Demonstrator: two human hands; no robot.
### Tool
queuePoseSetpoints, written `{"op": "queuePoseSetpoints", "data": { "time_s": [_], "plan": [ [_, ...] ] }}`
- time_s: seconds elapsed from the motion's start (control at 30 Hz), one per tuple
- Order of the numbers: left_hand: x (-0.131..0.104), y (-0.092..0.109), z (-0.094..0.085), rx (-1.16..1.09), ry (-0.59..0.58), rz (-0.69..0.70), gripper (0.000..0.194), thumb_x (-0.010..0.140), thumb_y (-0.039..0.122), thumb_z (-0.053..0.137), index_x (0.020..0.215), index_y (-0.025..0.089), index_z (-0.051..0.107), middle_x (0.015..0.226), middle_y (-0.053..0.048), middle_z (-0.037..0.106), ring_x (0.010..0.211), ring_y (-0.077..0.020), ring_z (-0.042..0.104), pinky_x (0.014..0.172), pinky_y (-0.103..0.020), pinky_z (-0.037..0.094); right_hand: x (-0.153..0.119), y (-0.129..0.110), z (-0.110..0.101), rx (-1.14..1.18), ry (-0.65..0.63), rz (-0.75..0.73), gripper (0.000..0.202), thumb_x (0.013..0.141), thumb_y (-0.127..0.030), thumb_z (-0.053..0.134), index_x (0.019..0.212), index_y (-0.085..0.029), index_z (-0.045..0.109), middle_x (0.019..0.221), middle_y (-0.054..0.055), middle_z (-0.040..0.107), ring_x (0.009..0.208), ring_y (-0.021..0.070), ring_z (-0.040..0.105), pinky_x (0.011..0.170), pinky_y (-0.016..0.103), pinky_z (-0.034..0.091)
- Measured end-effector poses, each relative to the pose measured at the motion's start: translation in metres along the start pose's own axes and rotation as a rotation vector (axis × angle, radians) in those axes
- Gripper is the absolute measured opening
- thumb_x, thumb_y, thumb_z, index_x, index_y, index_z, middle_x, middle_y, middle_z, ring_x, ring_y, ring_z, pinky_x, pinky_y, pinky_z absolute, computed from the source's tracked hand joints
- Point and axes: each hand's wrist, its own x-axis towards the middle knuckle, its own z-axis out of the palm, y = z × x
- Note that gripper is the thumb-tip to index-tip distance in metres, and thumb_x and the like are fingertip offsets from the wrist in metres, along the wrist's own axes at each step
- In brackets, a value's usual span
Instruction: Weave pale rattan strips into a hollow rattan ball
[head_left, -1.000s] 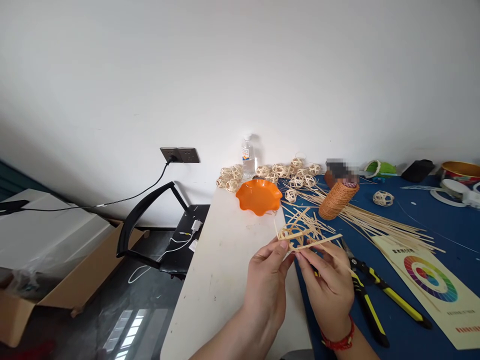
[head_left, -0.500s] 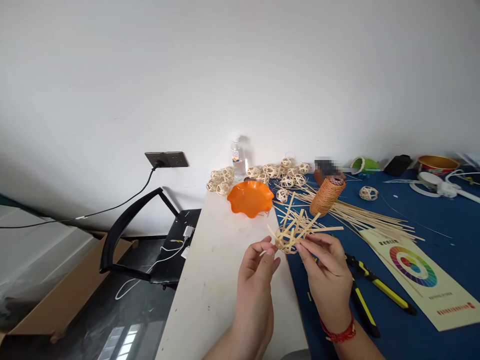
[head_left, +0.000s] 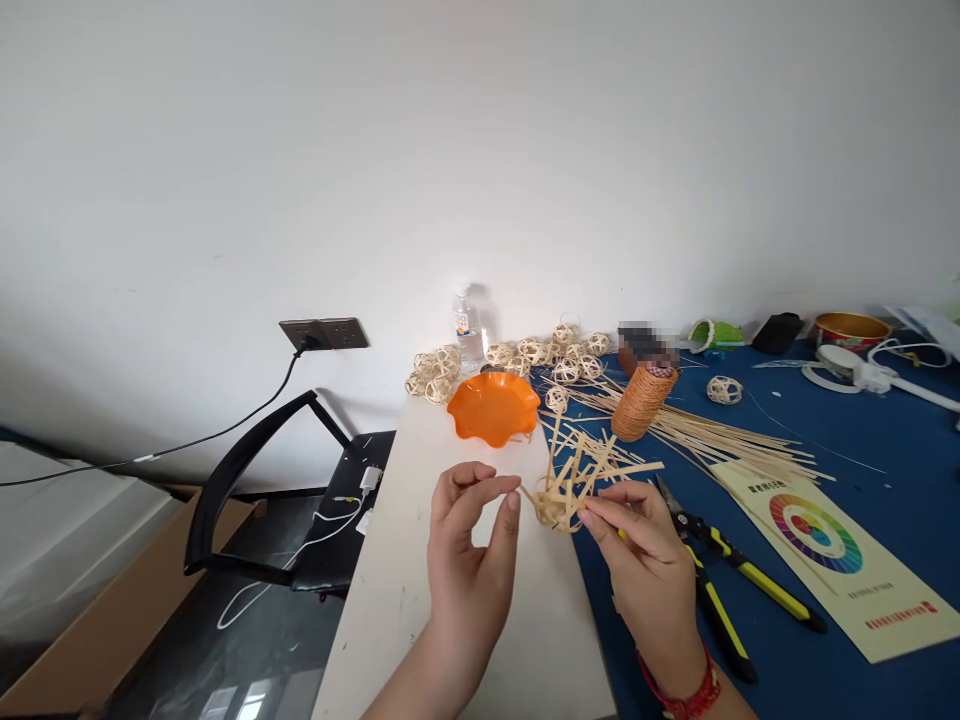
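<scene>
A partly woven ball of pale bamboo strips [head_left: 556,508] hangs between my hands, several loose ends sticking up and out of it. My right hand [head_left: 651,545], with a red bracelet at the wrist, pinches the ball's right side between thumb and fingers. At the ball's left, my left hand [head_left: 472,535] has thumb and forefinger together at the tip of one strip [head_left: 527,492]; its other fingers are curled. Cut strips [head_left: 600,448] lie on the table just behind the ball. An orange wavy-edged dish [head_left: 493,408] sits beyond my left hand.
Finished woven balls [head_left: 435,372] line the wall near a water bottle [head_left: 468,330]. Long strips [head_left: 739,440] lie behind a spool of orange cord [head_left: 643,402]. Yellow-black cutters [head_left: 739,570] and a colour-wheel card [head_left: 825,550] are at right. A black chair [head_left: 255,480] stands left.
My left hand has moved left, away from the ball's body, with its pinch at a strip's tip. The ball and right hand have shifted slightly left and down in view.
</scene>
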Motion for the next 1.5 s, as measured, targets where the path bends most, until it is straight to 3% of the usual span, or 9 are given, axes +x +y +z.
{"op": "queuePoseSetpoints", "data": {
  "time_s": [0.17,0.27,0.4,0.53,0.87,1.03,1.17,1.33,1.5],
  "plan": [
    [0.001,-0.004,-0.005,-0.242,0.061,-0.103,0.007,0.094,0.026,0.064,0.1,0.028,0.067,0.106,-0.004,0.056,0.106,-0.0185,0.056,0.093,-0.032,0.049,-0.006,0.013,0.004,0.381,0.004,0.376,0.01,0.081,-0.032,0.08,0.09,-0.028,0.081,0.107,0.005,0.061,0.099,0.0185,0.06,0.08,0.031,0.055],
    [0.0,-0.006,-0.004,-0.433,-0.02,-0.249,0.006,0.092,0.03,0.067,0.097,0.026,0.065,0.109,-0.004,0.058,0.109,-0.0195,0.056,0.094,-0.034,0.052,-0.007,0.016,0.008,0.603,0.048,0.52,0.014,0.073,-0.032,0.086,0.085,-0.028,0.082,0.107,0.004,0.063,0.096,0.018,0.063,0.081,0.032,0.056],
    [-0.006,-0.008,-0.001,-0.641,-0.187,-0.43,0.012,0.089,0.032,0.072,0.096,0.024,0.066,0.122,-0.006,0.059,0.118,-0.0218,0.057,0.097,-0.035,0.052,-0.01,0.015,0.011,0.72,0.074,0.66,0.02,0.066,-0.031,0.091,0.084,-0.027,0.082,0.109,0.005,0.067,0.096,0.0201,0.066,0.082,0.035,0.058],
    [-0.009,-0.006,0.001,-0.714,-0.224,-0.468,0.016,0.085,0.031,0.076,0.097,0.023,0.068,0.123,-0.007,0.059,0.116,-0.021,0.059,0.095,-0.031,0.053,-0.011,0.012,0.013,0.746,0.09,0.748,0.024,0.062,-0.034,0.093,0.081,-0.024,0.082,0.111,0.007,0.071,0.1,0.0226,0.067,0.087,0.037,0.059],
    [-0.011,-0.003,0.002,-0.772,-0.193,-0.455,0.019,0.079,0.027,0.082,0.095,0.022,0.072,0.119,-0.01,0.059,0.117,-0.0271,0.059,0.095,-0.039,0.054,-0.011,0.008,0.014,0.746,-0.075,0.693,0.019,0.07,-0.035,0.087,0.085,-0.025,0.083,0.106,0.008,0.073,0.098,0.0235,0.069,0.082,0.036,0.06],
    [-0.012,-0.001,0.004,-0.741,-0.181,-0.339,0.019,0.081,0.025,0.08,0.098,0.025,0.072,0.117,-0.009,0.06,0.121,-0.0254,0.055,0.1,-0.04,0.052,-0.009,0.007,0.015,0.749,-0.07,0.675,0.013,0.072,-0.032,0.087,0.084,-0.027,0.082,0.099,0.006,0.074,0.088,0.0186,0.07,0.078,0.031,0.06],
    [-0.016,-0.004,0.006,-0.689,-0.169,-0.286,0.046,0.073,0.028,0.087,0.115,0.027,0.069,0.127,-0.01,0.057,0.126,-0.0272,0.054,0.107,-0.043,0.047,-0.009,0.002,0.015,0.684,-0.047,0.676,0.018,0.07,-0.035,0.088,0.083,-0.024,0.082,0.1,0.008,0.073,0.089,0.0224,0.071,0.075,0.034,0.061],
    [-0.019,-0.005,0.007,-0.792,-0.288,-0.549,0.076,0.061,0.029,0.095,0.129,0.028,0.062,0.134,-0.014,0.059,0.13,-0.0337,0.054,0.106,-0.049,0.048,-0.009,-0.001,0.017,0.632,-0.046,0.673,0.021,0.07,-0.038,0.087,0.085,-0.024,0.082,0.104,0.009,0.072,0.097,0.0268,0.071,0.081,0.04,0.061],
    [-0.016,0.004,0.007,-0.955,-0.291,-0.762,0.061,0.064,0.026,0.093,0.12,0.025,0.07,0.126,-0.012,0.069,0.116,-0.0289,0.066,0.1,-0.044,0.052,-0.012,0.003,0.017,0.598,-0.041,0.622,0.019,0.074,-0.036,0.085,0.089,-0.025,0.082,0.107,0.008,0.07,0.099,0.0245,0.068,0.085,0.038,0.06]
  ]
}}
